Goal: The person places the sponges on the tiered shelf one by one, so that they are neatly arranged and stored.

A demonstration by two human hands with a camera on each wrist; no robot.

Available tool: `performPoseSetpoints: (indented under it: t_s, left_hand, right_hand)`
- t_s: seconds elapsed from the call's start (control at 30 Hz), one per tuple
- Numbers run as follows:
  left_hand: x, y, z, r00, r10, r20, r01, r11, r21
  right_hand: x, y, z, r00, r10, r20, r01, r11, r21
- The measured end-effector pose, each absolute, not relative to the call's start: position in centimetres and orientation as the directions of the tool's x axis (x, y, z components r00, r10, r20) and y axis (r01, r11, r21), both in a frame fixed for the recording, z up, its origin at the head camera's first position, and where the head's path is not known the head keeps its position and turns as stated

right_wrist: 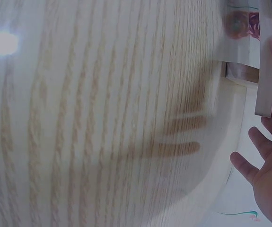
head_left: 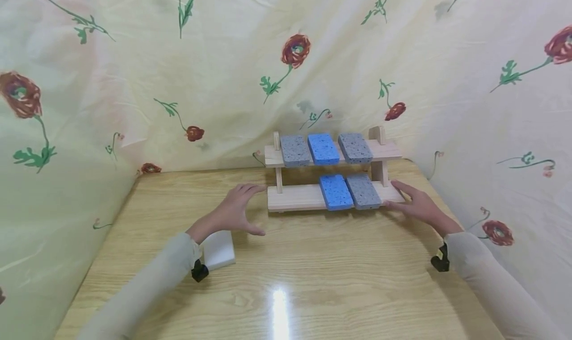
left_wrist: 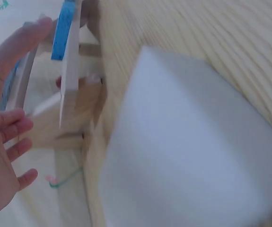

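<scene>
A two-tier wooden rack [head_left: 295,199] stands toward the back of the table. On its upper board lie a grey speckled sponge [head_left: 295,150], a blue one [head_left: 323,149] and another grey one [head_left: 355,148]. The lower board bears a blue sponge [head_left: 336,192] and a grey sponge [head_left: 363,191], both right of centre. My left hand [head_left: 234,211], thumb and fingers spread, is by the rack's left end and holds nothing. At the opposite end my right hand [head_left: 415,203] pinches the lower board between thumb and forefinger; its other fingers are spread in the right wrist view.
Under the left wrist lies a white slab [head_left: 220,250], large in the left wrist view. The wood-grain table [head_left: 339,275] stretches toward me with a bright light reflection. Flower-patterned sheeting [head_left: 223,82] encloses the back and both sides.
</scene>
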State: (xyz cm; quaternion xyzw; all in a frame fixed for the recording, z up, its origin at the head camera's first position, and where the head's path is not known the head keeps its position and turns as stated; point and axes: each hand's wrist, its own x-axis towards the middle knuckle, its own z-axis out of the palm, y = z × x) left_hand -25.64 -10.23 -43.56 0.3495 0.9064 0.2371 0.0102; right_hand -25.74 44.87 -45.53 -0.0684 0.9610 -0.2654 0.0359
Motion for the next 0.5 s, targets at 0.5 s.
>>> performPoseSetpoints:
  t_s: [0.5]
  left_hand:
    - [-24.0,-15.1,-44.7,-0.785,0.614,0.08,0.56,0.65,0.513]
  right_hand:
    - [-25.7,44.9,-45.5,-0.987,-0.154,-0.035,-0.115,0.851,-0.512]
